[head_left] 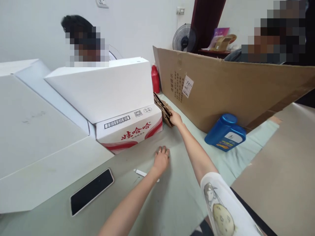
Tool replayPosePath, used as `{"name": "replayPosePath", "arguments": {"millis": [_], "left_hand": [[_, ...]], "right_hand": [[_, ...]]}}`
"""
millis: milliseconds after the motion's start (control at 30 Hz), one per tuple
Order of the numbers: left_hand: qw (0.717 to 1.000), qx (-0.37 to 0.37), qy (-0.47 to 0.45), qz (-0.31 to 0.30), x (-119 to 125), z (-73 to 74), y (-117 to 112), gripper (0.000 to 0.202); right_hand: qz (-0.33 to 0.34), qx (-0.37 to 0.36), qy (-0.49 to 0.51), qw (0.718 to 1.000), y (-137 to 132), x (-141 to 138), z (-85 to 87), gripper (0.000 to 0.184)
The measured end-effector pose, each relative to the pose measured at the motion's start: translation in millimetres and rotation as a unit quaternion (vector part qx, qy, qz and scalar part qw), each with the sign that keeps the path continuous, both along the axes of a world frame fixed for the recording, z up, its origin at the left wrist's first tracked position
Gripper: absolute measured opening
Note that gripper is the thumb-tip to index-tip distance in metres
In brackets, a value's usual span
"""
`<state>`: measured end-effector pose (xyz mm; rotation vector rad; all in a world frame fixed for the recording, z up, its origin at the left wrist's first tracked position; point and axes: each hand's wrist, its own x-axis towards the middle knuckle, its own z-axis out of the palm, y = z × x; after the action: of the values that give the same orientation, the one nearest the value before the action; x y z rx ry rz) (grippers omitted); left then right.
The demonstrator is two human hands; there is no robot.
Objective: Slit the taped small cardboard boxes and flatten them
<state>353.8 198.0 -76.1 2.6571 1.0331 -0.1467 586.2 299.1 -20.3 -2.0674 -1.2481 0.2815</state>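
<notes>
My right hand reaches forward and grips the near edge of some folded brown cardboard pieces, which stand between a white carton and a large brown cardboard sheet. Flat on the green tablecloth rests my left hand, fingers stretched out, holding nothing. Just beyond it is the white carton with red lettering. A white pen-like stick lies under my left forearm, which hides part of it.
A phone lies at front left beside a big white box. The brown cardboard sheet stands upright on the right, with a blue bottle before it. A red bottle stands behind. Two people sit beyond the boxes.
</notes>
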Motion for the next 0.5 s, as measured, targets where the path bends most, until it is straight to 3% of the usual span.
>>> {"name": "replayPosePath", "arguments": {"millis": [133, 233, 333, 500], "left_hand": [[1.000, -0.021, -0.015, -0.012, -5.6, 6.3, 3.2, 0.042], [0.998, -0.033, -0.045, -0.009, -24.3, 14.1, 1.7, 0.037], [0.996, -0.038, -0.082, 0.017, -57.9, 20.2, -5.6, 0.035], [0.983, -0.040, -0.143, 0.111, -138.7, 24.3, -28.3, 0.031]], "right_hand": [[-0.028, 0.029, -0.011, 0.999, -18.2, -4.4, 1.9, 0.040], [-0.034, 0.051, -0.029, 0.998, -49.0, -29.2, -1.3, 0.040], [0.043, 0.044, -0.042, 0.997, -88.5, -85.3, -21.8, 0.034], [0.211, -0.004, -0.062, 0.975, -147.6, -209.4, -68.8, 0.025]]}}
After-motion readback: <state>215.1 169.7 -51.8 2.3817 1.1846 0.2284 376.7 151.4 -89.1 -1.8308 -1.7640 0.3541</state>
